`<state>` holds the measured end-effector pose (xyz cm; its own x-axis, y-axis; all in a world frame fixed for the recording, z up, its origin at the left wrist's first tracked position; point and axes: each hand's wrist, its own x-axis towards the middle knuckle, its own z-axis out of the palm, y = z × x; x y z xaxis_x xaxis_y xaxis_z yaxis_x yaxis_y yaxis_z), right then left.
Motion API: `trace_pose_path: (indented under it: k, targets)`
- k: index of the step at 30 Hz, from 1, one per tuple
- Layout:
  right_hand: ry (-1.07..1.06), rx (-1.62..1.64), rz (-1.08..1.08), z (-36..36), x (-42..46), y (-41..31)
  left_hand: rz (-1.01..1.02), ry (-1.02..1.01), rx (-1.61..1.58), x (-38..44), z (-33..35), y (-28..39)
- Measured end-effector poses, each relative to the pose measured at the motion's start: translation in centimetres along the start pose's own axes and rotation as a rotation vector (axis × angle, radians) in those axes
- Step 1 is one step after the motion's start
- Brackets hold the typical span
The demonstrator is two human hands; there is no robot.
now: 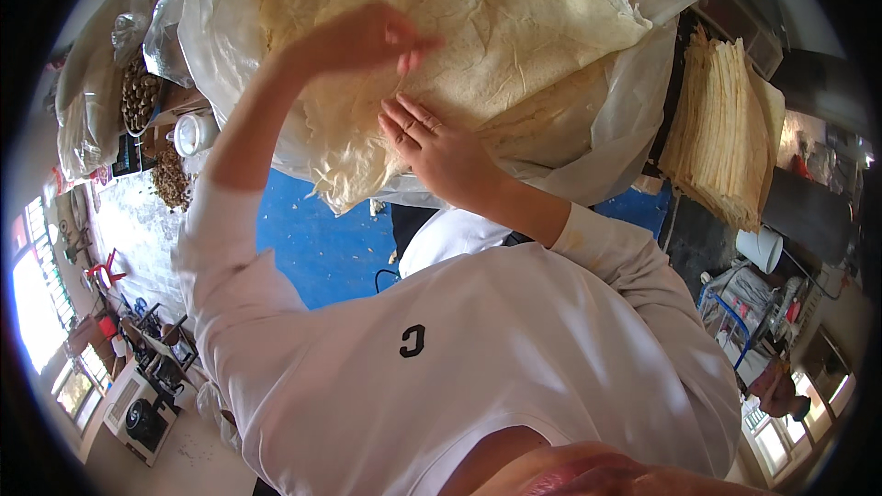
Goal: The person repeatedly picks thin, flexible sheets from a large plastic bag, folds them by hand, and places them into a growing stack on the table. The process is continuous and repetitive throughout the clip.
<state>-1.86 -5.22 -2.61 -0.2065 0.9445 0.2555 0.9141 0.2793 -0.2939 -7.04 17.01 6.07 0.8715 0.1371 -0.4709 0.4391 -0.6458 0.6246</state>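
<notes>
A large, thin, wrinkled sheet (496, 34), pale cream and resembling flatbread, is spread before me over more such sheets. A clear plastic wrap (620, 110) surrounds them. My right hand (441, 148) lies flat on the sheet near its front edge, fingers extended and holding nothing. Just beyond it, my left hand (362, 41) hovers over or touches the sheet with bent fingers. Motion blur hides whether anything is pinched there. A ragged, torn-looking edge (351, 179) of the sheets hangs down by my right fingertips.
To the right stands a folded stack of similar sheets (720, 131), with a white bucket (758, 248) nearby. At left are a white tub (193, 134), a bag of brown pieces (140, 93) and filled plastic bags (93, 96). Blue flooring (310, 241) lies below. Another person (778, 386) is farther back.
</notes>
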Motion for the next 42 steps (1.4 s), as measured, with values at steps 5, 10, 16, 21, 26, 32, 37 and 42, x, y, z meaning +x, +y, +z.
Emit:
trace_pose_path:
  k: [5,10,16,21,26,32,37,42]
  targets:
    - [0.042,1.295,0.738,-1.5,-1.8,2.6,-0.093,-0.104,-0.317,7.4,-5.2,-10.3]
    - [0.715,2.321,1.035,-2.4,-1.9,2.9,-0.123,0.460,-0.205,5.0,-6.8,-8.7]
    - [0.663,2.410,0.963,-3.1,-2.5,3.0,-0.080,0.812,0.467,4.5,11.5,-1.0]
    - [0.093,1.814,1.000,-9.1,-5.4,5.0,-0.059,0.859,0.359,4.9,13.7,0.8]
    - [0.191,0.211,0.303,-9.3,-4.0,11.6,-0.079,0.820,0.106,5.5,9.2,-0.2]
    - [0.173,-0.133,0.296,-4.7,-4.6,15.1,-0.164,1.147,0.358,8.1,7.8,-4.3]
    - [0.015,-0.037,0.281,-6.0,-5.9,16.2,0.143,1.254,-1.137,4.8,13.0,0.0]
    - [-0.066,-0.063,0.320,-7.0,-5.0,14.5,0.032,1.049,-1.475,1.8,13.8,3.7]
